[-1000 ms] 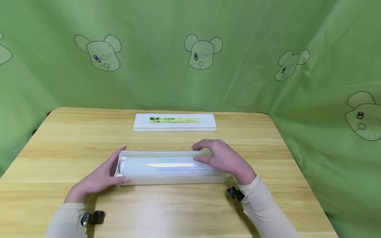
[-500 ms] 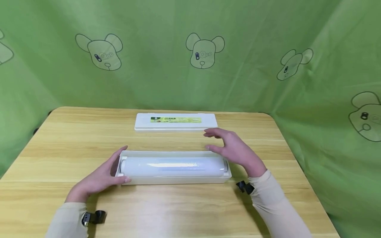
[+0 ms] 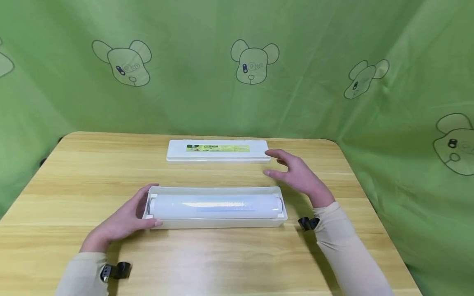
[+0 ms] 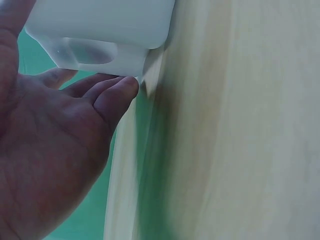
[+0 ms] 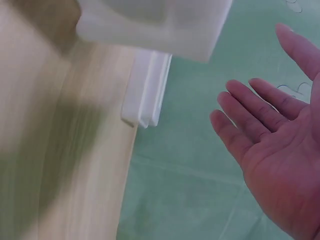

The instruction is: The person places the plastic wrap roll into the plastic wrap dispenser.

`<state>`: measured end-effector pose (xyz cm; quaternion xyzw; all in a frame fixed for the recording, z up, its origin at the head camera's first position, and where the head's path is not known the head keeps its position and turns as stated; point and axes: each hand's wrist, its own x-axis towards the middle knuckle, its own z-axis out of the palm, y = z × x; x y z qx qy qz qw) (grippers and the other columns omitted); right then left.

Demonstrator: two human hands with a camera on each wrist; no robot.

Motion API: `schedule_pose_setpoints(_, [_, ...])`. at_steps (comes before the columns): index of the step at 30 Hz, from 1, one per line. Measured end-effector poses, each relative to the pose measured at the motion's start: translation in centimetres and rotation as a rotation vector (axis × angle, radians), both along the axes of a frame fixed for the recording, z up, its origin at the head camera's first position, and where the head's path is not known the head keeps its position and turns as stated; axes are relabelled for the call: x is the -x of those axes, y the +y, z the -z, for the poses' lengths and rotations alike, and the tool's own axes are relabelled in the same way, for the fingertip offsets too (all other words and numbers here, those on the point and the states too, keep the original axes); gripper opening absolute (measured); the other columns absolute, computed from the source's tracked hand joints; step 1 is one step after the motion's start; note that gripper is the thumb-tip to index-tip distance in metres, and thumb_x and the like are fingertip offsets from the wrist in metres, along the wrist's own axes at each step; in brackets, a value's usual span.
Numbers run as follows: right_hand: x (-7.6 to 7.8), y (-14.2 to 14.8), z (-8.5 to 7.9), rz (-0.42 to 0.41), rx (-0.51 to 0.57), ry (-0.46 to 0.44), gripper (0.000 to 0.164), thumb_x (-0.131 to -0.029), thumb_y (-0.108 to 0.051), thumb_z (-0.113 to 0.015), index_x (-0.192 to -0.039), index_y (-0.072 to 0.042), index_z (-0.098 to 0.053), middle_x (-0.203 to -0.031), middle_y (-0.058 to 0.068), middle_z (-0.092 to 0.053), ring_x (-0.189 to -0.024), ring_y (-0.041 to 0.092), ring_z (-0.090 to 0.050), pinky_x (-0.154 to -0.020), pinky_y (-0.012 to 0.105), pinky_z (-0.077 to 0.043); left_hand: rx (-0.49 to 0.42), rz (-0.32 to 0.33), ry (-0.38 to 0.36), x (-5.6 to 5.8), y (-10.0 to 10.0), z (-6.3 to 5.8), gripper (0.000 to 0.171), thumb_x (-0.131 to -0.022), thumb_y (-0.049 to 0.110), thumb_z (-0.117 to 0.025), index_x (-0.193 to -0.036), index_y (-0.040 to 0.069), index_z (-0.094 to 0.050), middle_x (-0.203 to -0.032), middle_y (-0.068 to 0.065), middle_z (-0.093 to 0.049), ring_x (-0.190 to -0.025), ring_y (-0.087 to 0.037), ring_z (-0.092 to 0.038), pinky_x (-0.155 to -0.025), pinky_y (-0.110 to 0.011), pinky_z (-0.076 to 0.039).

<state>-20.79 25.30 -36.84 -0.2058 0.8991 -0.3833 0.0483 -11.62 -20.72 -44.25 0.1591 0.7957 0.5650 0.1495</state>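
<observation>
A long white open box (image 3: 218, 224) lies across the middle of the table, holding a roll of plastic wrap (image 3: 214, 206) with a shiny film surface. My left hand (image 3: 124, 224) grips the box's left end, thumb on the front wall and fingers round the far side. In the left wrist view, the fingers of that left hand (image 4: 55, 135) are by the box's end wall (image 4: 100, 25). Behind the box lies its white lid (image 3: 177, 151) with a green and yellow label. My right hand (image 3: 300, 176) hovers at the lid's right end, fingers apart and holding nothing; contact with the lid cannot be told.
The wooden table (image 3: 222, 259) has rounded far corners. A green curtain (image 3: 192, 98) with bear-head outlines hangs behind it and along both sides. Each wrist carries a small black camera (image 3: 120, 270).
My right hand has left the box's right end and moved back and rightward to the lid. The left hand has stayed on the box, and the roll's right end now shows.
</observation>
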Motion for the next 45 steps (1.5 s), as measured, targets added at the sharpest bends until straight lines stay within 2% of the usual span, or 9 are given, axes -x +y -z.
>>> schedule_pose_setpoints(6, [1.0, 0.6, 0.7, 0.009, 0.088, -0.022, 0.059, -0.091, -0.026, -0.073, -0.14, -0.002, -0.05, -0.141, 0.015, -0.049, -0.129, 0.037, -0.044, -0.109, 0.049, -0.033, -0.027, 0.006, -0.007, 0.0, 0.0, 0.2, 0.098, -0.082, 0.015, -0.081, -0.155, 0.007, -0.015, -0.147, -0.025, -0.034, -0.128, -0.042, -0.042, -0.097, -0.025, -0.042])
schedule_pose_setpoints(8, [1.1, 0.6, 0.8, 0.012, 0.093, -0.032, 0.06, -0.091, -0.026, -0.073, -0.14, -0.002, -0.049, -0.142, 0.016, -0.048, -0.129, 0.038, -0.044, -0.109, 0.049, -0.033, -0.031, 0.007, -0.01, 0.0, 0.0, 0.2, 0.099, -0.082, 0.014, -0.08, -0.155, 0.008, -0.015, -0.147, -0.025, -0.034, -0.128, -0.042, -0.042, -0.097, -0.025, -0.042])
schedule_pose_setpoints(10, [0.7, 0.2, 0.1, 0.016, 0.089, -0.048, 0.06, -0.092, -0.022, -0.072, -0.14, 0.002, -0.047, -0.142, 0.02, -0.047, -0.129, 0.04, -0.043, -0.11, 0.051, -0.031, -0.033, 0.009, -0.018, 0.0, 0.0, 0.2, 0.099, -0.082, 0.015, -0.08, -0.155, 0.008, -0.014, -0.148, -0.025, -0.033, -0.129, -0.043, -0.041, -0.097, -0.025, -0.042])
schedule_pose_setpoints(17, [2.1, 0.6, 1.0, 0.017, 0.133, -0.047, 0.062, -0.092, -0.017, -0.071, -0.141, 0.008, -0.042, -0.143, 0.025, -0.044, -0.132, 0.043, -0.039, -0.11, 0.052, -0.029, -0.012, 0.005, -0.022, 0.1, 0.0, 0.0, 0.1, -0.082, 0.017, -0.08, -0.156, 0.009, -0.013, -0.15, -0.025, -0.031, -0.131, -0.043, -0.039, -0.099, -0.025, -0.04])
schedule_pose_setpoints(21, [2.5, 0.6, 1.0, 0.033, 0.156, -0.072, 0.066, -0.09, -0.011, -0.073, -0.142, 0.011, -0.038, -0.145, 0.027, -0.04, -0.135, 0.045, -0.034, -0.112, 0.053, -0.025, -0.013, 0.011, -0.024, 0.2, 0.0, 0.0, 0.1, -0.083, 0.017, -0.08, -0.156, 0.01, -0.012, -0.151, -0.025, -0.03, -0.131, -0.043, -0.04, -0.099, -0.025, -0.04])
schedule_pose_setpoints(26, [4.2, 1.5, 2.8, 0.027, 0.139, -0.075, 0.074, -0.088, -0.017, -0.076, -0.146, 0.005, -0.036, -0.15, 0.02, -0.037, -0.138, 0.04, -0.031, -0.114, 0.049, -0.023, 0.008, 0.005, -0.019, 0.1, 0.0, 0.0, 0.1, -0.083, 0.019, -0.08, -0.156, 0.009, -0.013, -0.15, -0.025, -0.031, -0.131, -0.042, -0.04, -0.1, -0.026, -0.039])
schedule_pose_setpoints(30, [5.2, 1.6, 3.4, 0.035, 0.116, -0.081, 0.08, -0.086, -0.024, -0.078, -0.149, 0.0, -0.035, -0.152, 0.017, -0.035, -0.139, 0.039, -0.03, -0.114, 0.048, -0.023, 0.018, -0.004, -0.014, 0.0, -0.2, 0.1, 0.099, -0.082, 0.019, -0.08, -0.156, 0.01, -0.014, -0.149, -0.024, -0.033, -0.13, -0.041, -0.04, -0.1, -0.026, -0.039])
schedule_pose_setpoints(39, [6.4, 1.0, 4.5, 0.053, 0.103, -0.122, 0.09, -0.083, -0.03, -0.081, -0.15, 0.002, -0.03, -0.153, 0.02, -0.032, -0.139, 0.04, -0.028, -0.115, 0.046, -0.022, -0.008, -0.003, -0.011, -0.1, -0.2, 0.3, 0.099, -0.083, 0.016, -0.08, -0.156, 0.01, -0.014, -0.148, -0.024, -0.033, -0.129, -0.041, -0.041, -0.098, -0.025, -0.04])
schedule_pose_setpoints(45, [6.7, 1.1, 4.8, 0.099, 0.021, -0.15, 0.094, -0.083, -0.034, -0.08, -0.153, -0.004, -0.025, -0.157, 0.016, -0.025, -0.141, 0.042, -0.022, -0.114, 0.052, -0.021, 0.015, 0.0, -0.01, 0.0, -0.1, 0.2, 0.098, -0.083, 0.019, -0.08, -0.156, 0.011, -0.015, -0.149, -0.022, -0.033, -0.128, -0.039, -0.043, -0.099, -0.03, -0.041])
